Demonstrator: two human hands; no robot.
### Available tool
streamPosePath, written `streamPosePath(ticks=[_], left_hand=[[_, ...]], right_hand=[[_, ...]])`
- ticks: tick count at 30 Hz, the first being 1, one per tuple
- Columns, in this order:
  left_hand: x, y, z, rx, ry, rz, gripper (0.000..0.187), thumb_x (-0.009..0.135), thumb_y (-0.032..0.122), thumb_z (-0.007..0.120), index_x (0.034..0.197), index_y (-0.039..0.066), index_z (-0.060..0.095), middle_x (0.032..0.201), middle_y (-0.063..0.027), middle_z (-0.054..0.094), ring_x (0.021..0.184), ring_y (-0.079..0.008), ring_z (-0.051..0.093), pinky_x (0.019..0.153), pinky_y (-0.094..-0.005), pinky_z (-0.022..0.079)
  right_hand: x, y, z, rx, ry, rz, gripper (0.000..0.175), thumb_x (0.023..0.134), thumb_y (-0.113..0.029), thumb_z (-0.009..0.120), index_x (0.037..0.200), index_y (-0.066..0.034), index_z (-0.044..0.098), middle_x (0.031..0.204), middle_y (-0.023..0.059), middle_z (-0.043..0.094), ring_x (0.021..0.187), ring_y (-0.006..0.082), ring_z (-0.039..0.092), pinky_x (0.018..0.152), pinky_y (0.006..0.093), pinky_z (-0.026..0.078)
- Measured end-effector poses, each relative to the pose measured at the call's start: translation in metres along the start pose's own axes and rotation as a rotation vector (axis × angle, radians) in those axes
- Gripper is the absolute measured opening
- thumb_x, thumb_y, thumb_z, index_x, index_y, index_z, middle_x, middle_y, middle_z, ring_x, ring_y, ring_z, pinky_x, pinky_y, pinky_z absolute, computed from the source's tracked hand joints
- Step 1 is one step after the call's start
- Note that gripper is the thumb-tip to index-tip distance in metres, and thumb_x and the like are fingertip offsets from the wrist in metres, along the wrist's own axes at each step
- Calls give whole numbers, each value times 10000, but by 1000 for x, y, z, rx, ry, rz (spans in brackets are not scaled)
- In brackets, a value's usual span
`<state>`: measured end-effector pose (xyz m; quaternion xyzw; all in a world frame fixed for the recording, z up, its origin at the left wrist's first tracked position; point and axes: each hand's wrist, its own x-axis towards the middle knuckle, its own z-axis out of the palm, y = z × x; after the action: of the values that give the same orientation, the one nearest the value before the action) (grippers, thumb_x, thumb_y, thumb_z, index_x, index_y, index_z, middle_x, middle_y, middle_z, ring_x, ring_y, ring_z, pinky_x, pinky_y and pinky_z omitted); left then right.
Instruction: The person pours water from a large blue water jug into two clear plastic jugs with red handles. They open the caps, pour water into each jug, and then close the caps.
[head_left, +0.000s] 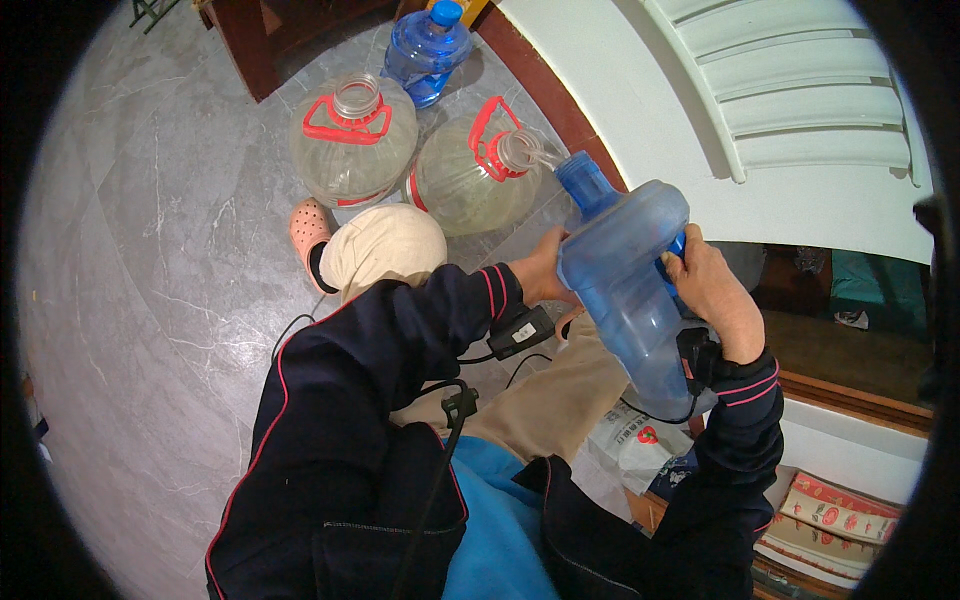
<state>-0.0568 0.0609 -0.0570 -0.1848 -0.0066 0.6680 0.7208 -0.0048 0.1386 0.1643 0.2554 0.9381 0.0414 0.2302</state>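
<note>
A blue translucent plastic water jug (637, 277) is tilted, its neck towards the upper left. My right hand (709, 281) grips the jug's blue handle. My left hand (546, 268) supports its side near the shoulder, with part of the fingers hidden. Water runs between the jug's mouth and the open neck of a large clear plastic bottle (476, 184) with a red handle, which leans towards the jug. Beside it another clear bottle (352, 154) with a red handle stands uncapped. Behind them stands a smaller blue jug (424, 56) with a blue cap.
A dark wooden furniture leg (247, 52) stands at the upper left of the bottles. White wall (637, 112) and a white radiator (802, 97) are on the right. A black cable with a small box (521, 332) hangs by my left wrist. A plastic bag (634, 442) lies beside my leg.
</note>
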Motion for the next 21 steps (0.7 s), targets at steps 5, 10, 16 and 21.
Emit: streamPosePath(ticks=[5,10,16,21], left_hand=[[0,0,0,-6,3,-9,598,896,438,225,1317,59,415,1356,-155,433,1226,-336,406,1013,-553,273],[-7,-2,7,-21,24,-12,604,895,454,231,1329,71,403,1369,-148,417,1237,-334,387,1006,-561,272],[-4,-1,4,-52,44,-15,610,892,463,248,1340,74,391,1377,-137,410,1248,-332,376,1009,-560,271],[4,-1,-4,-30,-13,-9,614,890,464,253,1344,74,389,1382,-140,407,1246,-329,384,1021,-555,265]], right_hand=[[0,-1,0,-25,5,-23,346,939,-214,486,1127,67,412,834,298,609,811,410,633,728,433,502],[1,-1,0,54,5,3,345,903,-169,496,1113,88,401,854,350,586,890,483,573,759,513,468],[1,0,0,22,14,-33,340,914,-179,494,1117,79,407,851,334,594,868,458,593,756,488,480],[0,-2,0,-9,6,18,362,941,-212,485,1161,65,407,863,301,615,830,424,629,750,440,504]])
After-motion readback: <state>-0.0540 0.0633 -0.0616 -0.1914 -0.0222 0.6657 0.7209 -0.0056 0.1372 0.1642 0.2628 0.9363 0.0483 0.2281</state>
